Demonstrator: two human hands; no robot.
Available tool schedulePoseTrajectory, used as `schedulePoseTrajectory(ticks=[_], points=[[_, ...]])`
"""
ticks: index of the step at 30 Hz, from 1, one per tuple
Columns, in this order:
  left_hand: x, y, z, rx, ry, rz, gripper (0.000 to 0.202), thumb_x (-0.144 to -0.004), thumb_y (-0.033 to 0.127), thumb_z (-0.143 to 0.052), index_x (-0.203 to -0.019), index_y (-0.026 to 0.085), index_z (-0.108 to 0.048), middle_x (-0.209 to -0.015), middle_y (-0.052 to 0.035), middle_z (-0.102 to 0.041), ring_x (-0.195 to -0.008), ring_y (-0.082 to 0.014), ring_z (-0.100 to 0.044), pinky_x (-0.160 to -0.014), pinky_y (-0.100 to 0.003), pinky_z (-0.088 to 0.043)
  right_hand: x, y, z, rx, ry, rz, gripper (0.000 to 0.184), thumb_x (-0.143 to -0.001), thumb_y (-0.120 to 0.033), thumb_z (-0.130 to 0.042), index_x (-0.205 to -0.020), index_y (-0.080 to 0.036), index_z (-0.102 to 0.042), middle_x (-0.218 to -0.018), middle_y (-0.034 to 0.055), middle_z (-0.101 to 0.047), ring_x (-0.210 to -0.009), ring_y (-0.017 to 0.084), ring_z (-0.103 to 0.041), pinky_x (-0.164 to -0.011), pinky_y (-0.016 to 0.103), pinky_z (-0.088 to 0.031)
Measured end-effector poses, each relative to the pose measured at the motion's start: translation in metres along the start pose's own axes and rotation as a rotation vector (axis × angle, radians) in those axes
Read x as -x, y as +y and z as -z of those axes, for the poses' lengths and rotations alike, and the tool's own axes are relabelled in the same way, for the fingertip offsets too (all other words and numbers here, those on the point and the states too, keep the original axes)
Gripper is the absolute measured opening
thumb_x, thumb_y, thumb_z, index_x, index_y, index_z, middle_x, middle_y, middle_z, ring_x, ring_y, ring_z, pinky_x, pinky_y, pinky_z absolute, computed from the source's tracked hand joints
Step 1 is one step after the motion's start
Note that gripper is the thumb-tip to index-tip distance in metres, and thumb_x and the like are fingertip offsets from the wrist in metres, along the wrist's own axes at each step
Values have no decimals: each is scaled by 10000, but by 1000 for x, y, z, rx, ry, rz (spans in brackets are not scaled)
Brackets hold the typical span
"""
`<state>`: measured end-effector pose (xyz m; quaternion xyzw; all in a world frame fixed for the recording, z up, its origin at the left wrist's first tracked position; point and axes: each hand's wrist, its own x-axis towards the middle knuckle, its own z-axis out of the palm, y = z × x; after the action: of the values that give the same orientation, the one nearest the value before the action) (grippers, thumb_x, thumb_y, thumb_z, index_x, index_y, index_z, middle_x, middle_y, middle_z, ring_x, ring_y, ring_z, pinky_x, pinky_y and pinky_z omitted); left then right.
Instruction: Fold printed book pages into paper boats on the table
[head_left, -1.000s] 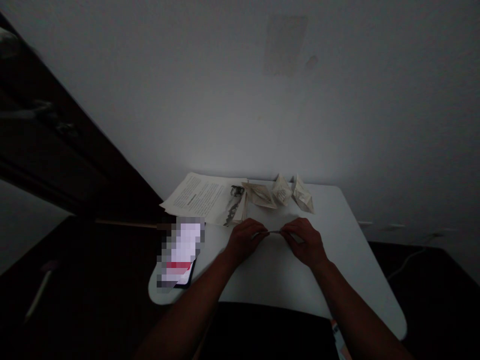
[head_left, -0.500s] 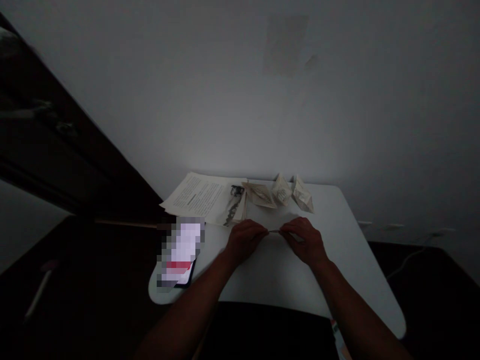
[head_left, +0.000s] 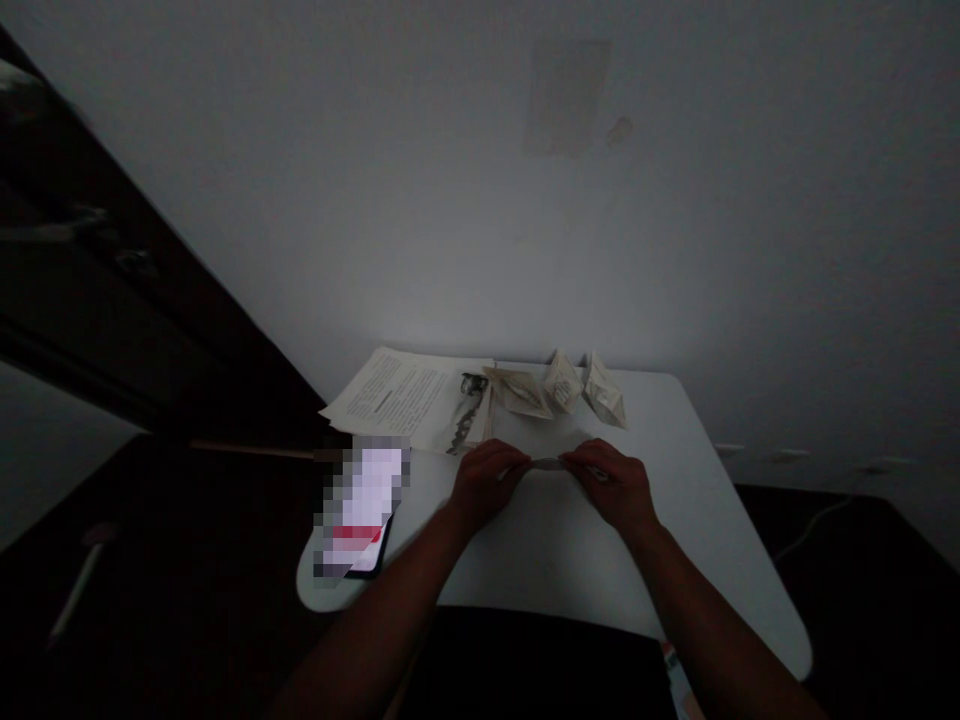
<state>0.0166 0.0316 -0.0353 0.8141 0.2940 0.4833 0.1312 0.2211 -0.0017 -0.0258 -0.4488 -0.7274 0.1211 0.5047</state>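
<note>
A small piece of folded paper point(head_left: 547, 464) stretches between my two hands, above the middle of the white table. My left hand point(head_left: 487, 482) pinches its left end with the fingertips. At the other end, my right hand point(head_left: 611, 480) is closed on it in the same way. The fingers cover most of the paper, so its full shape is hidden. Just beyond my hands stand two folded paper boats point(head_left: 562, 384), side by side, and a flatter folded paper boat point(head_left: 519, 392) lies to their left.
Printed sheets point(head_left: 401, 395) are stacked at the table's back left. A lit phone point(head_left: 367, 510), partly blurred out, lies at the left edge. The white table point(head_left: 720, 560) meets the wall at the back. A cable point(head_left: 814, 525) hangs low at the right.
My hands have drawn very slightly apart, and a little more of the paper shows between them. Both still grip it. The other things on the table stay in place.
</note>
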Motion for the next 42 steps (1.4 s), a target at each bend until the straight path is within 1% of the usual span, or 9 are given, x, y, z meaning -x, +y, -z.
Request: schedulePoseTrajectory(ticks=[7,13,17,21,27,30,34,39,42], points=[[1,0,-1,22,19,13,77,-804,201,-586,-757,156,-628,-710,-38,-654,-666,-124,-607,-631,-253,-495,3,4,2,-9,25,-20,83,-774,-205,-639,-832,-232,-692,-766,33,-656,-683,154,-620,-582,275,-525],[2,0,-2,-36,-109,65,126,-811,269,-591,-782,160,-646,-713,-29,-672,-656,-121,-621,-647,-237,-489,5,5,1,-3,2,-78,82,-743,-263,-673,-814,-225,-691,-772,28,-681,-688,151,-640,-629,272,-538],[4,2,-1,-57,-105,129,161,-817,291,-583,-760,161,-658,-686,-26,-676,-620,-120,-621,-622,-227,-480,11,10,-1,-18,44,-247,275,-646,-340,-747,-884,-216,-683,-781,27,-706,-696,178,-663,-679,299,-547],[3,4,1,-4,-133,263,147,-796,298,-598,-775,170,-669,-713,-26,-691,-647,-130,-631,-647,-231,-483,15,14,-2,-78,56,-435,248,-600,-388,-761,-741,-194,-694,-722,35,-702,-641,192,-662,-596,282,-543],[-4,7,3,198,-392,454,197,-760,303,-622,-890,168,-683,-783,-12,-705,-661,-126,-627,-629,-217,-467,9,7,-7,-205,112,-619,374,-542,-391,-786,-819,-164,-678,-734,50,-702,-562,171,-637,-504,258,-517],[-6,8,4,231,-403,537,187,-757,313,-619,-804,146,-690,-706,-4,-690,-607,-114,-595,-585,-207,-441,6,3,-10,-330,-5,-622,373,-560,-381,-778,-843,-162,-675,-739,51,-707,-604,183,-650,-551,278,-535],[-6,7,4,282,-403,569,218,-757,338,-613,-772,130,-677,-686,-7,-673,-601,-108,-571,-574,-201,-422,4,-1,-13,-321,-245,-547,198,-671,-369,-704,-693,-173,-690,-702,41,-707,-642,184,-655,-601,282,-534],[-4,7,1,272,-446,507,268,-834,348,-503,-775,134,-654,-658,2,-636,-591,-96,-541,-562,-194,-393,3,-1,-13,-254,-317,-504,243,-712,-390,-661,-614,-168,-675,-606,35,-675,-562,171,-625,-530,263,-505],[-3,7,0,218,-406,496,268,-837,341,-495,-718,138,-624,-625,13,-601,-590,-94,-525,-573,-196,-385,3,-1,-13,-239,-352,-518,233,-718,-390,-654,-686,-164,-699,-654,44,-694,-599,185,-639,-553,272,-506]])
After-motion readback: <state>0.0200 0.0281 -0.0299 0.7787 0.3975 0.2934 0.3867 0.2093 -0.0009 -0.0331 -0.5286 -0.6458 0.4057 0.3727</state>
